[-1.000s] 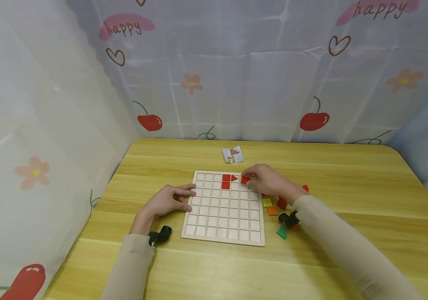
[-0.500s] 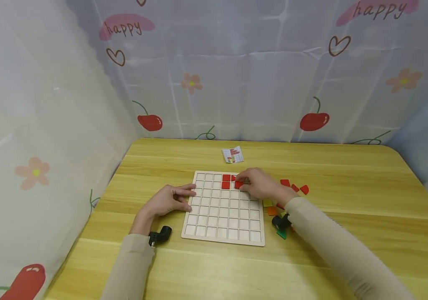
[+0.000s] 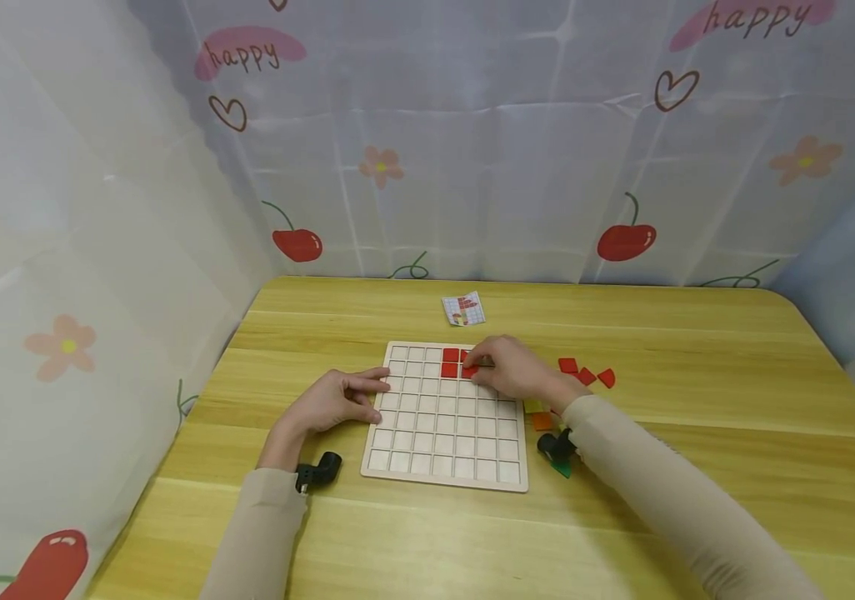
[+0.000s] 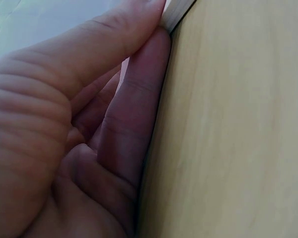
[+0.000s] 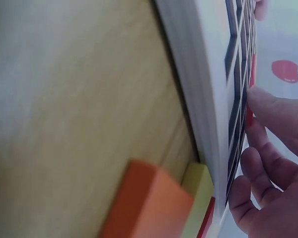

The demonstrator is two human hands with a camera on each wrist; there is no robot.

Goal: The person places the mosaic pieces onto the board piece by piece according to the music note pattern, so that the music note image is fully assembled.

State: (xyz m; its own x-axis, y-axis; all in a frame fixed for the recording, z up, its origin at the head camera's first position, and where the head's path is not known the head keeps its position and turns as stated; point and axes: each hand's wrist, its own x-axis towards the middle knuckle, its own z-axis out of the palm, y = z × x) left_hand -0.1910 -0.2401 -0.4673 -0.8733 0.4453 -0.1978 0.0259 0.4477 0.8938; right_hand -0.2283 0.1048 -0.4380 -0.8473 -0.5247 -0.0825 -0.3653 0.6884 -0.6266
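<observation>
A pale wooden grid board (image 3: 444, 433) lies on the table, its square cells bare over most of the surface. Two red square tiles (image 3: 450, 362) sit one above the other in its far rows. My right hand (image 3: 513, 368) pinches another red square tile (image 5: 250, 113) between thumb and fingers, at the cell right of the lower one. Under those fingers a red triangle tile (image 3: 464, 356) is mostly covered. My left hand (image 3: 332, 400) rests at the board's left side, its thumb and fingers touching the edge, as the left wrist view also shows.
Right of the board lie loose red tiles (image 3: 567, 365), an orange tile (image 3: 542, 421), a yellow tile (image 3: 532, 406) and a green tile (image 3: 562, 468), some partly under the right forearm. A small printed pattern card (image 3: 463, 308) lies beyond the board.
My right hand has moved left and slightly nearer, carrying the red square tile from the board's far right to beside the lower red square. My left hand stays in place.
</observation>
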